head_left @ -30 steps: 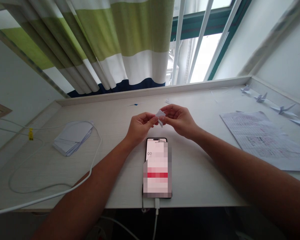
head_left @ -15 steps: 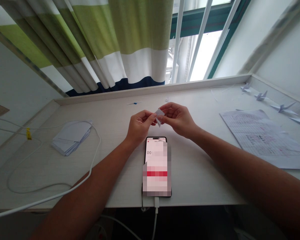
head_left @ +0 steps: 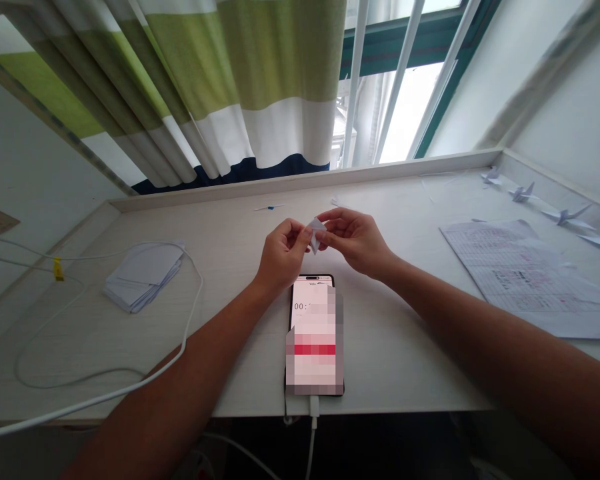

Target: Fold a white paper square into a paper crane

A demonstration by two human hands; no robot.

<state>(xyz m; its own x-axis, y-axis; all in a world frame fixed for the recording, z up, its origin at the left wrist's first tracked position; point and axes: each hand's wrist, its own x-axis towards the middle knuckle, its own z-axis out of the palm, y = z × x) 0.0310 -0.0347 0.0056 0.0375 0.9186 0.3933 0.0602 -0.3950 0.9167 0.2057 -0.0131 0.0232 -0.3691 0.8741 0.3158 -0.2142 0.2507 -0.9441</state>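
Note:
Between my two hands is a small folded piece of white paper, diamond-shaped with a point toward me. My left hand pinches its left side between thumb and fingers. On the right side, my right hand grips it, the thumb pressed on its face and the fingers curled behind. Both hands are just above the desk, beyond the top end of a phone. The paper's underside and some fingertips are hidden.
Several folded paper cranes line the desk's right edge, beside written sheets. A stack of white paper lies at left, partly ringed by a white cable. A small blue-and-white item lies near the back.
The folded paper has turned slightly in my fingers and shifted a little left. My left hand is slightly more upright; both hands keep their hold.

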